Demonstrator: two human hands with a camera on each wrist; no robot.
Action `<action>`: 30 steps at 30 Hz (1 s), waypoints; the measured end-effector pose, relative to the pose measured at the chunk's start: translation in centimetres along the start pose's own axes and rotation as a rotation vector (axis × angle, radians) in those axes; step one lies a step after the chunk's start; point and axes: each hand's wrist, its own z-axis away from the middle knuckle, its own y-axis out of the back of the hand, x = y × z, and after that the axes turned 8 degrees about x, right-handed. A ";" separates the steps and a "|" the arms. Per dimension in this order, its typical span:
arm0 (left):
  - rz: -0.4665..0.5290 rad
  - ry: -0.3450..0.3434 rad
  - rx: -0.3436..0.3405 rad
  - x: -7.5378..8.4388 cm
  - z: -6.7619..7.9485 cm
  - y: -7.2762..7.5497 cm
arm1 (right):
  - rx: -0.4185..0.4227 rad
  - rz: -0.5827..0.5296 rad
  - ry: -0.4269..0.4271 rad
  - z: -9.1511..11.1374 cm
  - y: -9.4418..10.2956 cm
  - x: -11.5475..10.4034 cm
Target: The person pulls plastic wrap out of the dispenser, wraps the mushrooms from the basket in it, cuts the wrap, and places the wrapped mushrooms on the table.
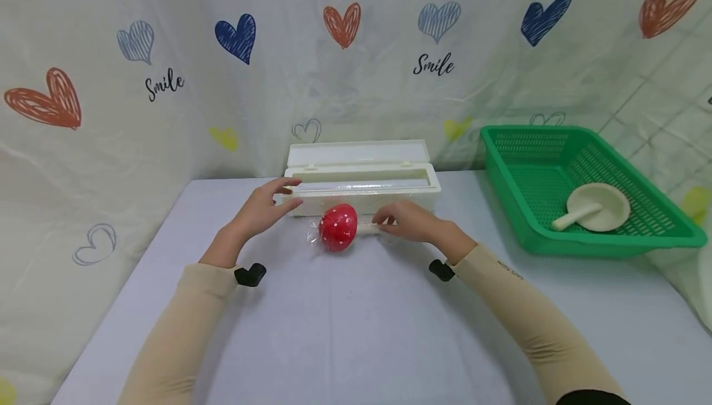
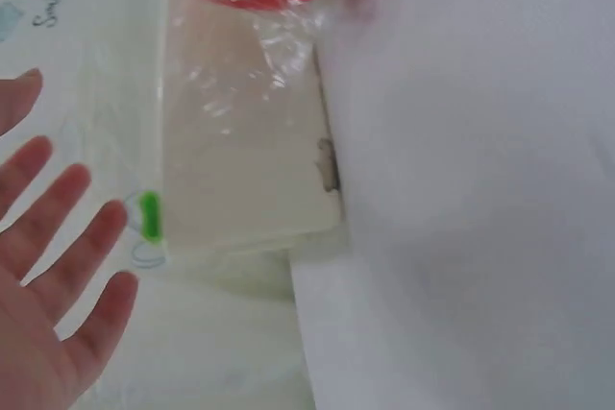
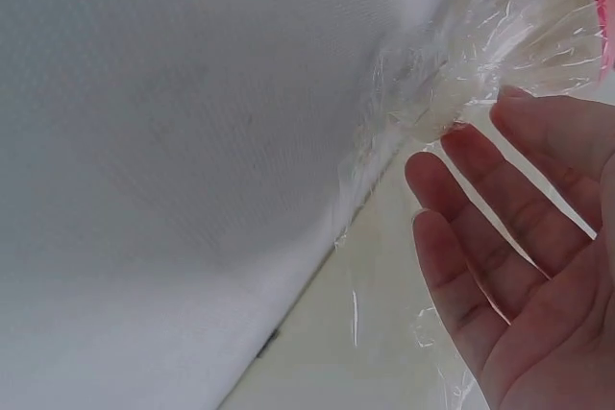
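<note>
A toy mushroom [image 1: 338,227] with a red, white-dotted cap and a pale stem lies sideways, wrapped in clear cling film [image 3: 480,74]. My right hand [image 1: 408,221] pinches its stem end, where the film bunches at the thumb and fingertips in the right wrist view. Right behind the mushroom stands a white cling film dispenser [image 1: 364,202], lid raised, a film roll [image 1: 361,185] inside. My left hand [image 1: 266,206] is at the dispenser's left end, its fingers spread and holding nothing. From the left wrist view, film stretches from the red cap over the dispenser's front.
A green perforated basket [image 1: 556,235] stands at the right, holding another mushroom [image 1: 603,207] with its pale underside and stem up. White cloth covers the table [image 1: 328,331]. Behind it hangs a white curtain [image 1: 378,96] printed with hearts.
</note>
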 end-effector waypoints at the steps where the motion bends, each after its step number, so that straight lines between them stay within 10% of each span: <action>1: -0.029 -0.007 0.026 -0.3 -0.2 0.0 | -0.001 0.005 0.004 0.0 0.0 0.0; 6: -0.219 -0.013 0.098 -1.8 -1.0 -0.3 | -0.032 0.028 0.030 0.1 0.4 0.0; 13: -0.434 0.006 0.002 -3.2 -2.2 -0.7 | -0.097 0.032 0.038 -0.3 1.9 -0.6; 25: -0.473 0.097 -0.050 -4.0 -3.1 -1.3 | 0.104 0.272 0.204 -6.0 3.2 -3.9; 30: -0.432 0.113 -0.079 -4.3 -3.5 -1.5 | 0.039 0.395 0.226 -9.4 2.1 -5.6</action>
